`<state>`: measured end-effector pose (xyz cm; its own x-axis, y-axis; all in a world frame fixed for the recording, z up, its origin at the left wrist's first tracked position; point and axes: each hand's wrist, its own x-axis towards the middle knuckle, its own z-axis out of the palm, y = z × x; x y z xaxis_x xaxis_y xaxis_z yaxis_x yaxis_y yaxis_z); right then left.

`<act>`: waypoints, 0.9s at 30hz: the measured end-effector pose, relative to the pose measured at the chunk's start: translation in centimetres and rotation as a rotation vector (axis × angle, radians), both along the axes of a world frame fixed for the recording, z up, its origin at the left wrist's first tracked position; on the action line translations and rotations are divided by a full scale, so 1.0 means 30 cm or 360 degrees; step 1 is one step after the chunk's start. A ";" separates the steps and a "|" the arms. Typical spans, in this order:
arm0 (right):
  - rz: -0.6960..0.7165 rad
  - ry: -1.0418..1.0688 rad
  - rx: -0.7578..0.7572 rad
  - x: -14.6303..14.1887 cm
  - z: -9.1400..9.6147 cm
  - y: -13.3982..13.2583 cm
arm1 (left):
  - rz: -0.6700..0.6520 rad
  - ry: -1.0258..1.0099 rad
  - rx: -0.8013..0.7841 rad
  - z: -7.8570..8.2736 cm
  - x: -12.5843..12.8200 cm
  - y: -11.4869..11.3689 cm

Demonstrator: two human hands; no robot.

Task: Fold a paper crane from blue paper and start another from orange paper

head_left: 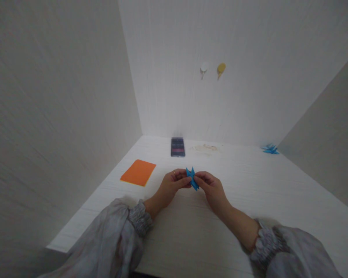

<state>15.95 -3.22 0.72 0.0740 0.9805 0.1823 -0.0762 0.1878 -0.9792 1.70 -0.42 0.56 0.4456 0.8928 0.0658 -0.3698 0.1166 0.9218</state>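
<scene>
Between my two hands is a small piece of folded blue paper [193, 178], with two pointed tips sticking up and layered ends hanging below. My left hand [175, 182] pinches its left side between thumb and fingers. On the other side, my right hand [209, 184] grips the right edge in the same way. The fingertips cover parts of the folds. To the left, a stack of orange paper squares [138, 172] with a thin yellow edge lies flat on the white table [168, 239].
A phone [178, 147] with a blurred screen is at the back, by the wall. Folded blue paper pieces [270, 149] sit in the far right corner. Two hooks, one white [203, 68] and one yellow [221, 69], are on the back wall. Walls enclose the left and right sides.
</scene>
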 end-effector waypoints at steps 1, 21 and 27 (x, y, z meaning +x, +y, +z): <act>-0.0006 -0.0002 0.0003 0.000 0.000 -0.001 | -0.0005 -0.0004 0.0005 0.001 0.000 0.000; -0.0168 -0.0480 0.0261 0.002 -0.002 -0.012 | -0.0006 0.0104 0.0105 0.004 0.005 -0.002; -0.0114 -0.0479 0.0244 0.005 0.001 -0.009 | -0.0032 0.0140 0.0101 0.004 0.003 -0.003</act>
<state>16.09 -3.49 0.74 0.0624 0.9341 0.3515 0.2305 0.3292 -0.9157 1.78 -0.51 0.67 0.4700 0.8789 0.0818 -0.2851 0.0635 0.9564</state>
